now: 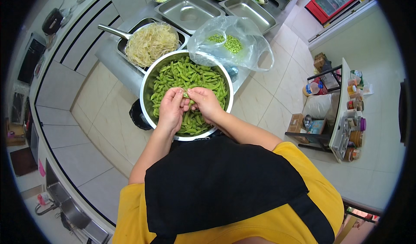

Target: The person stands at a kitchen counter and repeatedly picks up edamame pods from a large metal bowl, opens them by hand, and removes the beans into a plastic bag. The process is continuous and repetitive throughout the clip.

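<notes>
A large metal bowl (229, 98) full of green soybean pods (185, 72) stands in front of me at the table's edge. Over it, my left hand (172, 107) and my right hand (205, 103) meet, their fingertips pinching one green soybean pod (186, 95) between them. The pod is partly covered by the fingers. Beyond the bowl's far right rim lies a clear plastic bag (252, 39) with shelled green beans (231, 44) in it; the bag's edge hangs over the rim.
A long-handled pan (115, 31) heaped with bean sprouts (151, 44) rests on a tray at the far left. Behind are two steel trays (203, 13) (256, 13) and small bowls of food. A dark bin bag (138, 115) is left of the bowl. A shelf (338, 114) with jars stands right.
</notes>
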{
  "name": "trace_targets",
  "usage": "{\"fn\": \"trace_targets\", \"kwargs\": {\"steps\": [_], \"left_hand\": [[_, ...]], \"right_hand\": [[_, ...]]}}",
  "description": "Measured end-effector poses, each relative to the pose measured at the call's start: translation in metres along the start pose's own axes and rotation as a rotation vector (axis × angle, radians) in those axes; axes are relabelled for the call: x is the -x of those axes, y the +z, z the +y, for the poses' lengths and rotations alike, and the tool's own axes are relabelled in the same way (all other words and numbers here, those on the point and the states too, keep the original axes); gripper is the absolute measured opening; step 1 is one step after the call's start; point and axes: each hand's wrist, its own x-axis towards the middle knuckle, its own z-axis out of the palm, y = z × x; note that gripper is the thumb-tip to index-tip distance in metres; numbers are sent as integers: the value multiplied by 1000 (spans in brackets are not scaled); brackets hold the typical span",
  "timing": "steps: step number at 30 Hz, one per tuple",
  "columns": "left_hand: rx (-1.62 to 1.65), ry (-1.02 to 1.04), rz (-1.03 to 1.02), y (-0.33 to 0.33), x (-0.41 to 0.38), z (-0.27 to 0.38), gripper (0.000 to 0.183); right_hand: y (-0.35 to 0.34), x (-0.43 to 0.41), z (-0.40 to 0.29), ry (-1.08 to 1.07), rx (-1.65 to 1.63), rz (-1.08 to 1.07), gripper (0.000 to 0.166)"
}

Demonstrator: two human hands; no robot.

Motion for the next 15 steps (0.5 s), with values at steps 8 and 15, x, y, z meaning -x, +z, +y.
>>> {"fn": "trace_targets", "kwargs": {"steps": [8,15], "left_hand": [[-427,30,-105,-6,-2,5,12],[-425,-31,-68,-11,-2,-1,11]], "right_hand": [[-12,-5,7,-2,208,7,20],[-11,-1,2,203,-3,30,19]]}}
